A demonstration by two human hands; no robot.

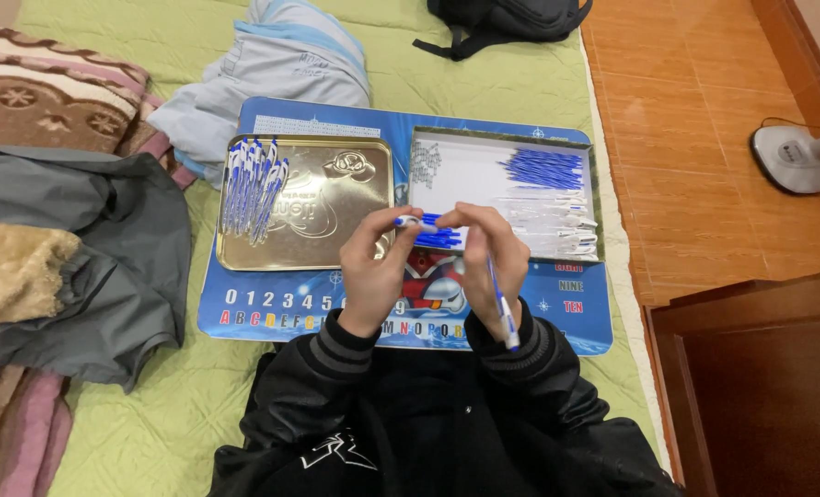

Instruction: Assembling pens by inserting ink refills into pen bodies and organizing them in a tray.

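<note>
Fitting the small blue-and-white plastic pen cap cleanly calls, I judge, for keeping it in line with the slim blue-and-white plastic pen and pressing straight. The left hand pinches the cap between thumb and forefinger, its other fingers curled. The right hand is closed around the pen, which slants down toward the dark jacket cuff, and its fingertips meet the left hand's over the blue cartoon-printed board. Finished pens lie in the gold metal tray; loose parts fill the white shallow box.
</note>
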